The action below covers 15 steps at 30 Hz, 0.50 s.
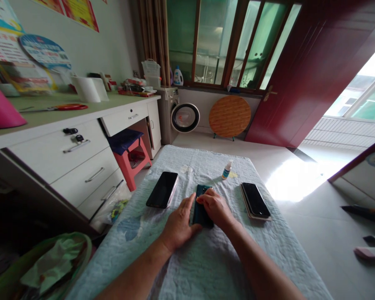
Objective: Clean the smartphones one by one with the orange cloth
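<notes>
A dark teal phone (198, 216) lies on the cloth-covered surface with its camera side up. My left hand (181, 221) steadies it, fingers along the left edge and thumb by the lower end. Over the upper part of the phone, my right hand (217, 208) is closed in a pinch. A small orange piece (200, 200) pokes out from under its fingertips against the phone's back; its kind is mostly hidden. Beyond the hands stands a small bottle (226, 171) with a white cap. Another phone (163, 189) rests to the left, and a phone (255, 200) on a case lies to the right.
A pale blue quilted cloth (203, 160) covers the surface. To the left are a drawer desk (78, 154), a red stool (133, 160) and a green basket (87, 250). A washing machine (168, 112) with its door open and a round wooden board (230, 116) stand farther back.
</notes>
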Motion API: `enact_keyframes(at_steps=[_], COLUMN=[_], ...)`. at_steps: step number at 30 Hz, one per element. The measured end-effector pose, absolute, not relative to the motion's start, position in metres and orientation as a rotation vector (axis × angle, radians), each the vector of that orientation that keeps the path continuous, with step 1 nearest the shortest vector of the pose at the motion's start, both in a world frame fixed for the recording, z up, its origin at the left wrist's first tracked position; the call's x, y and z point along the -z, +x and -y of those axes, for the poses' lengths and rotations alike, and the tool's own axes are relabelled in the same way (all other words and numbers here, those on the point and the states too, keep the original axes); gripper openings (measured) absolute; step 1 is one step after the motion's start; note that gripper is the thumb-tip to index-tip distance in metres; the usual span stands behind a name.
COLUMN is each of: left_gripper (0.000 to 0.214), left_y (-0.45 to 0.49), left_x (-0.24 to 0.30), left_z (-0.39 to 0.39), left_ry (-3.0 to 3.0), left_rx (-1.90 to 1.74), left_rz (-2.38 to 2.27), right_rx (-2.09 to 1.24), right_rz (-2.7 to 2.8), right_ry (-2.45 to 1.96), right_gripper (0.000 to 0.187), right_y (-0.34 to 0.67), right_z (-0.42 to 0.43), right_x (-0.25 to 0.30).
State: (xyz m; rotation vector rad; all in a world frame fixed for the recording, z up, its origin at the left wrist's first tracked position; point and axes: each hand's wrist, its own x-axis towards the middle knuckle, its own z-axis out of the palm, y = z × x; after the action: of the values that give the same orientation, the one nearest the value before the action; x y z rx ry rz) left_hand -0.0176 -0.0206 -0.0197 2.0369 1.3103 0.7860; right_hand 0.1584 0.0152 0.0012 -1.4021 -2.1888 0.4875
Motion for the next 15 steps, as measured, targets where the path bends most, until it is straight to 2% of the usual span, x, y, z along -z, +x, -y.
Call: enact_keyframes(at_steps=[8, 15], left_gripper=[0.092, 0.075], left_y=[-0.019, -0.020], left_x=[0.018, 0.010], left_z=[0.020, 0.020], left_ry=[2.019, 2.018], left_rx=[-0.746, -0.657], left_rz=[-1.288, -1.271], right_rx=[-0.709, -0.963], right_rz=[2.396, 2.432], right_ry=[-1.283, -1.077], right_gripper=[0.020, 0.017], right_y=[0.149, 0.159], right_z=[-0.001, 0.004], right_x=[-0.009, -0.024])
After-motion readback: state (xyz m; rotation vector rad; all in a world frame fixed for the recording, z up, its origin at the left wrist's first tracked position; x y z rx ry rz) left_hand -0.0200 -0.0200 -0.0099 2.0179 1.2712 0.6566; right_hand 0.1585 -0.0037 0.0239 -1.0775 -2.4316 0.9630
